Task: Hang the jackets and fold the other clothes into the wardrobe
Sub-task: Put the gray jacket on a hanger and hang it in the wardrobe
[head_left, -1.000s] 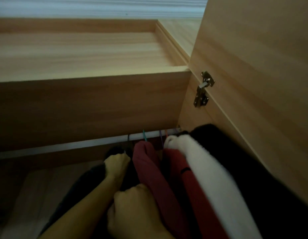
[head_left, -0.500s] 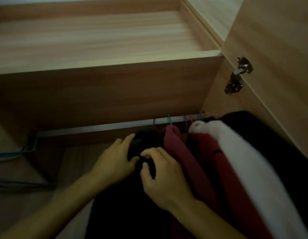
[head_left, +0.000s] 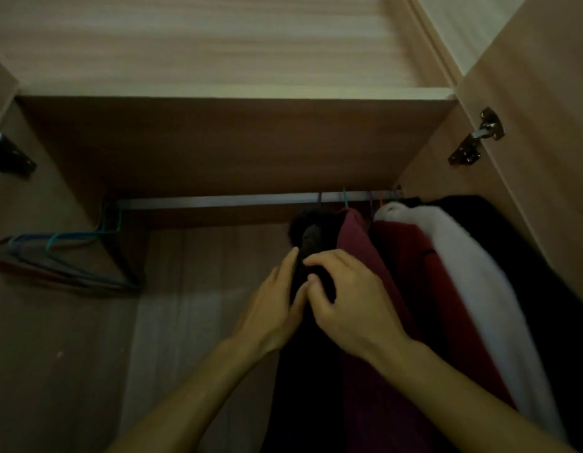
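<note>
A black jacket (head_left: 311, 371) hangs leftmost on the metal rail (head_left: 218, 201) inside the wooden wardrobe. Its dark collar (head_left: 308, 230) sits just under the rail. My left hand (head_left: 273, 308) lies against the jacket's left side with straight fingers touching the cloth. My right hand (head_left: 349, 299) rests on the jacket's front just below the collar, its fingers curled and pinching the fabric. To the right hang a maroon garment (head_left: 365, 273), a red one (head_left: 411, 282), a white fleece one (head_left: 460, 273) and a black one (head_left: 528, 273).
Several bare wire hangers (head_left: 64, 256) hang in a bunch at the rail's left end. A wooden shelf (head_left: 218, 89) runs above the rail. The open right door (head_left: 545, 109) carries a metal hinge (head_left: 476, 138); another hinge (head_left: 9, 155) shows at left.
The view has tilted down and left, showing the whole rail and the spare hangers. Both hands moved from low beside the maroon garment up onto the black jacket's collar area.
</note>
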Demonstrator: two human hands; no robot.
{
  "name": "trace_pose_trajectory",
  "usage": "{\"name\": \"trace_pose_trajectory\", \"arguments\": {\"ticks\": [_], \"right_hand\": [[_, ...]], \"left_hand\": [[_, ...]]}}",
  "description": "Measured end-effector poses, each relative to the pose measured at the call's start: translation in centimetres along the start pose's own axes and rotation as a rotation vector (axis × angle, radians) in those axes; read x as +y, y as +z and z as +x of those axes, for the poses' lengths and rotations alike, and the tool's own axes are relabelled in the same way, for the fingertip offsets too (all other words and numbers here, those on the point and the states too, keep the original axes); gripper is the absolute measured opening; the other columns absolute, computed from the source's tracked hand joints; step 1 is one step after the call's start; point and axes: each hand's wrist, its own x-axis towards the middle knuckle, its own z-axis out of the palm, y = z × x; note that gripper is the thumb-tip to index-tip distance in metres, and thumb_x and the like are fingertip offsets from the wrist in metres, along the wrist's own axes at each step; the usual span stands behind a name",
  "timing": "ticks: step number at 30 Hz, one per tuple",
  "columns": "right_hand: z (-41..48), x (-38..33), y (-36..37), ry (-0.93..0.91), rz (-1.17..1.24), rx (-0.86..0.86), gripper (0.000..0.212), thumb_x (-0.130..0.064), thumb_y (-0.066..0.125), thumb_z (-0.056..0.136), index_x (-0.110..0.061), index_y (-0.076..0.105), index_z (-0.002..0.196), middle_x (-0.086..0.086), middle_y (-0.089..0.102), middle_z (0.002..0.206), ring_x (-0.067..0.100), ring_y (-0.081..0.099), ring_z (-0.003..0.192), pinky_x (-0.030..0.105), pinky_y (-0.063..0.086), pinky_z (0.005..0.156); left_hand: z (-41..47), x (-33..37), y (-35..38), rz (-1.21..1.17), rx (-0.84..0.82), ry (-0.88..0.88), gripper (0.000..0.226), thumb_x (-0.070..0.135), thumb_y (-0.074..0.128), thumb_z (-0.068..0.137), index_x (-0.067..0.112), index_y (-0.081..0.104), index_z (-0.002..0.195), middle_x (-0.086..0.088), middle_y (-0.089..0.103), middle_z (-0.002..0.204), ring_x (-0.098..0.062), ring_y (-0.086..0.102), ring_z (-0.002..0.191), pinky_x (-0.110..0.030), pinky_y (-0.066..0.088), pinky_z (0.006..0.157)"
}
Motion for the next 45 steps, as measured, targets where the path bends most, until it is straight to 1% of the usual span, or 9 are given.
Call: {"name": "trace_pose_trajectory", "arguments": {"ticks": [3, 6, 20, 24, 29, 33, 36, 40, 45], "right_hand": [[-2.3, -1.3, -1.1, 0.057, -0.098, -0.034, 0.030, -0.034, 0.044, 0.089, -0.023, 0.061, 0.112, -0.009, 0.060, 0.109, 0.005, 0.055, 0.099, 0.023, 0.048, 0.082], [-5.5, -2.8, -1.6, 0.092, -0.173, -0.122, 0.030, -0.031, 0.047, 0.089, -0.020, 0.064, 0.112, -0.007, 0.062, 0.110, 0.004, 0.055, 0.101, 0.017, 0.044, 0.084], [-19.8, -12.3, -11.2, 0.358, -0.242, -0.363, 0.031, -0.032, 0.049, 0.093, -0.019, 0.063, 0.118, -0.006, 0.063, 0.116, 0.008, 0.058, 0.106, 0.027, 0.047, 0.092], [-24.2, -14.7, -17.9, 0.425, -0.305, -0.415, 0.033, -0.033, 0.047, 0.094, -0.018, 0.062, 0.119, -0.005, 0.062, 0.116, 0.010, 0.058, 0.104, 0.026, 0.047, 0.090], [-30.0, -18.1, -28.3, 0.482, -0.422, -0.481, 0.032, -0.031, 0.048, 0.093, -0.017, 0.063, 0.117, -0.001, 0.064, 0.113, 0.014, 0.060, 0.101, 0.025, 0.046, 0.088], [-35.0, -20.8, -37.1, 0.575, -0.484, -0.489, 0.034, -0.031, 0.046, 0.093, -0.012, 0.063, 0.115, 0.005, 0.065, 0.110, 0.024, 0.062, 0.095, 0.039, 0.051, 0.083], [-38.7, -22.9, -43.0, 0.649, -0.508, -0.460, 0.033, -0.030, 0.047, 0.092, -0.011, 0.065, 0.113, 0.004, 0.066, 0.109, 0.020, 0.062, 0.094, 0.032, 0.049, 0.084], [-44.0, -25.7, -50.4, 0.792, -0.608, -0.423, 0.029, -0.029, 0.049, 0.091, -0.013, 0.066, 0.109, 0.002, 0.066, 0.108, 0.018, 0.061, 0.094, 0.032, 0.049, 0.084], [-49.1, -28.3, -58.3, 0.949, -0.762, -0.357, 0.026, -0.026, 0.052, 0.091, -0.013, 0.067, 0.108, 0.001, 0.067, 0.106, 0.016, 0.062, 0.095, 0.032, 0.050, 0.084]], "left_hand": [[-5.0, -1.4, -2.4, 0.075, -0.010, -0.013, 0.057, 0.054, 0.030, 0.096, 0.025, 0.029, 0.146, 0.004, 0.038, 0.146, -0.013, 0.040, 0.129, -0.016, 0.027, 0.097], [-10.1, -2.7, -3.9, 0.075, -0.035, -0.020, 0.068, 0.061, 0.022, 0.088, 0.021, 0.044, 0.138, 0.000, 0.049, 0.136, -0.015, 0.048, 0.121, -0.024, 0.034, 0.101], [-27.7, 6.9, -6.6, -0.231, -0.228, -0.085, 0.054, 0.056, 0.027, 0.095, 0.029, 0.041, 0.140, 0.016, 0.043, 0.137, -0.002, 0.040, 0.125, -0.026, 0.032, 0.106], [-33.0, 12.4, -4.6, -0.277, -0.329, -0.121, 0.048, 0.045, 0.029, 0.099, 0.026, 0.037, 0.143, 0.008, 0.043, 0.141, -0.006, 0.040, 0.127, -0.027, 0.032, 0.107], [-39.4, 21.5, -2.3, -0.373, -0.440, -0.152, 0.057, 0.058, 0.031, 0.093, 0.029, 0.037, 0.142, 0.009, 0.044, 0.140, -0.009, 0.042, 0.126, -0.033, 0.036, 0.105], [-44.3, 30.3, -1.2, -0.467, -0.508, -0.157, 0.060, 0.064, 0.029, 0.091, 0.031, 0.039, 0.140, 0.011, 0.043, 0.140, -0.007, 0.041, 0.126, -0.029, 0.035, 0.103], [-47.8, 36.4, -0.3, -0.549, -0.567, -0.142, 0.065, 0.065, 0.029, 0.088, 0.027, 0.044, 0.138, 0.013, 0.045, 0.137, -0.002, 0.042, 0.122, -0.027, 0.036, 0.103], [-51.4, 43.9, 1.0, -0.664, -0.687, -0.089, 0.063, 0.060, 0.031, 0.088, 0.021, 0.050, 0.134, 0.015, 0.046, 0.129, 0.009, 0.038, 0.114, 0.001, 0.018, 0.097], [-54.2, 52.1, 4.3, -0.821, -0.840, -0.018, 0.056, 0.057, 0.036, 0.090, 0.023, 0.053, 0.131, 0.017, 0.050, 0.123, 0.002, 0.047, 0.111, 0.004, 0.021, 0.091]]}}
